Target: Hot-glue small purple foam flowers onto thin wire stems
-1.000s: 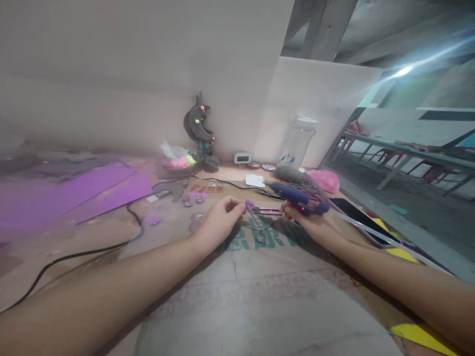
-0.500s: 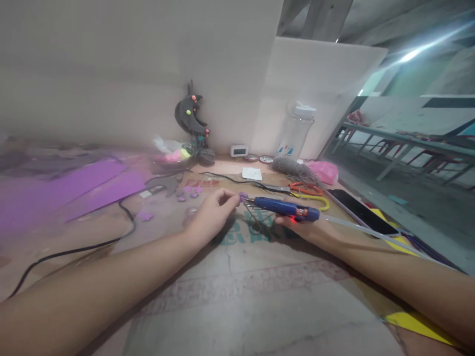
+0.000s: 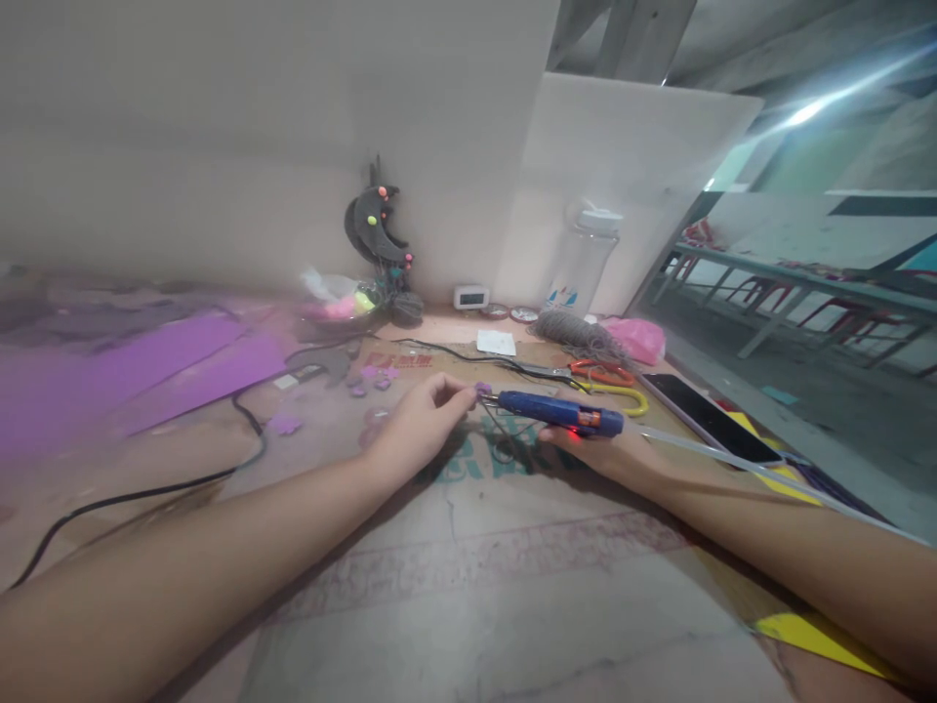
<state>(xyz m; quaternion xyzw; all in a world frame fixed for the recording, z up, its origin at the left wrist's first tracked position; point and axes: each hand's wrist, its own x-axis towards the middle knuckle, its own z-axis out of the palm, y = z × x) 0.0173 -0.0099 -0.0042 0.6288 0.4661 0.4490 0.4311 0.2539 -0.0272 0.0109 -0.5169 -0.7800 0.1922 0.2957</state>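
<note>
Between the thumb and fingers of my left hand [image 3: 433,415] is a small purple flower piece [image 3: 483,390]. My right hand [image 3: 596,444] is closed round a blue hot glue gun [image 3: 560,411], which has a red light glowing on it and a pale glue stick [image 3: 695,447] trailing from its back. The gun's nozzle points left and is at the flower piece; whether they touch I cannot tell. A thin wire stand shows below the nozzle. Several more purple flower pieces [image 3: 379,376] lie beyond my left hand, and one [image 3: 284,423] lies further left.
Purple sheets [image 3: 212,366] spread at the left, beside a black cord [image 3: 146,488]. Behind my hands are scissors [image 3: 607,371], grey yarn [image 3: 575,332], a clear bottle [image 3: 584,259], a small digital clock [image 3: 470,298] and a grey moon decoration [image 3: 373,227]. A phone [image 3: 710,418] lies at the right.
The glue gun and my right hand have shifted very slightly left. My left hand keeps its pinch on the flower piece, almost in the same place.
</note>
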